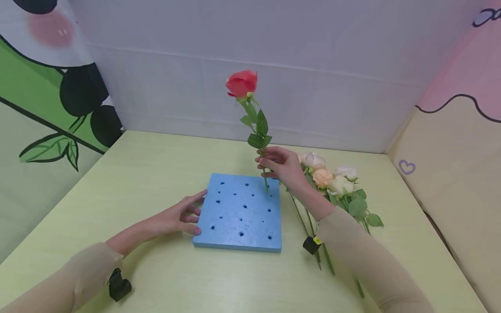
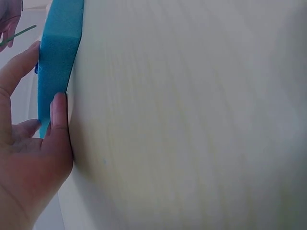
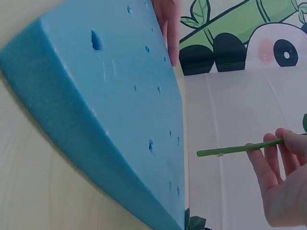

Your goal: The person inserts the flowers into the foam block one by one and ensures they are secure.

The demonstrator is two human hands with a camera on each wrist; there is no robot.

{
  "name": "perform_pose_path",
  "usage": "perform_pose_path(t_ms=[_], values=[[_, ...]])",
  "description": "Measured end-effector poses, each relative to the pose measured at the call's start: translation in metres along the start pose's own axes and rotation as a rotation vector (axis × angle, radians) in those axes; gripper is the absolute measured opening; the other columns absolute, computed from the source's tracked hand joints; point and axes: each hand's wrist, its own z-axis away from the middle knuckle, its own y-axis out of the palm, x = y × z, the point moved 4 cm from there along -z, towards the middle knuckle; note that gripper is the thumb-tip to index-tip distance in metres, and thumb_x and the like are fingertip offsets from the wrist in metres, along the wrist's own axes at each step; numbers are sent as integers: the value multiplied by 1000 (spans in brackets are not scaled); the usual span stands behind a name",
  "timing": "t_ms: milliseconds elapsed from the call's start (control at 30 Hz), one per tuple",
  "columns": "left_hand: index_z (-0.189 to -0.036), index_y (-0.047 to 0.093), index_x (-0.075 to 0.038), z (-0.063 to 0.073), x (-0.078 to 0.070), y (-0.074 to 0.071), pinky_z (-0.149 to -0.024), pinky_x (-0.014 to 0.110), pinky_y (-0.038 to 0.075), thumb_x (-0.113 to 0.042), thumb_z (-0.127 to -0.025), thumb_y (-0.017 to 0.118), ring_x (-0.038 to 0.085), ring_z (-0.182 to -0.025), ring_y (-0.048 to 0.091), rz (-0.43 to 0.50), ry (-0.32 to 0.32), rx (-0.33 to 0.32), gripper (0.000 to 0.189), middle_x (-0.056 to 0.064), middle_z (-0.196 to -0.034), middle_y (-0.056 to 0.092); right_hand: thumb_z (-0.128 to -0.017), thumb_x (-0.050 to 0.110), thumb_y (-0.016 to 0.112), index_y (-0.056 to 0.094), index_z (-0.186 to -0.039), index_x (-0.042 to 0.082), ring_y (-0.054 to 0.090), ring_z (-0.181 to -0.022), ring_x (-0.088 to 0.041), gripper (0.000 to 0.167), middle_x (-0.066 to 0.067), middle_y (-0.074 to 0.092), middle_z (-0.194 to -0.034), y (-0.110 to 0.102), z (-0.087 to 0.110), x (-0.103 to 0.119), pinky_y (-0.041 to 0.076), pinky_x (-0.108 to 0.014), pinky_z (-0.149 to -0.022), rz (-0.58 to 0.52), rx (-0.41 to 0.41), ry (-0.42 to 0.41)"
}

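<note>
A red rose (image 1: 242,83) with green leaves stands nearly upright above the far right part of a blue foam board (image 1: 231,217). My right hand (image 1: 285,167) pinches its stem between thumb and fingers. In the right wrist view the bare lower end of the stem (image 3: 223,151) sticks out past the fingers, apart from the board. Holes of differing sizes dot the board's top face. At its left edge rests my left hand (image 1: 180,217), fingers spread. The left wrist view shows this hand (image 2: 33,148) against the foam's side, the thumb near the top edge.
Right of the board lie several pale roses, among them a peach one (image 1: 322,178) and a cream one (image 1: 341,185), partly under my right forearm. Their stems (image 1: 328,258) point towards me. A white cloth wall (image 1: 332,104) rises behind the table (image 1: 156,278), with printed panels on both sides.
</note>
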Motion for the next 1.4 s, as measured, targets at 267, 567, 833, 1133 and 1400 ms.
perform_pose_path(t_ms=[267,567,833,1133,1400], values=[[-160,6,-27,1,-1,0,-105,45,48,-25,-85,78,35,-132,50,-6,-5,-3,105,16,-161,18,-94,12,67,68,-115,4,72,-89,-8,22,-5,76,-103,24,-11,-9,57,-38,-88,4,-63,-35],[-160,6,-30,1,-4,0,-105,45,47,-28,-86,77,36,-134,47,-24,-17,1,103,15,-161,18,-93,17,68,70,-113,7,74,-93,-15,22,-17,74,-111,50,-17,-12,56,-42,-91,40,-39,-69],[-160,5,-31,1,-3,-1,-106,45,47,-28,-86,77,36,-136,46,-18,-18,8,103,14,-161,17,-94,17,66,69,-115,6,75,-95,-27,24,-19,74,-110,71,-21,-9,59,-35,-82,73,-27,-107],[-160,5,-31,1,-2,-1,-105,45,47,-27,-86,77,37,-135,47,-6,-15,9,103,15,-160,18,-95,20,65,70,-114,8,75,-93,-24,23,-16,75,-108,87,-27,-13,59,-36,-82,118,-7,-117],[-160,5,-31,0,-1,0,-105,46,47,-28,-87,76,37,-135,47,-11,-11,13,102,15,-160,18,-95,20,65,70,-113,9,76,-91,-21,21,-15,75,-106,91,-29,-17,58,-42,-84,128,-8,-116]])
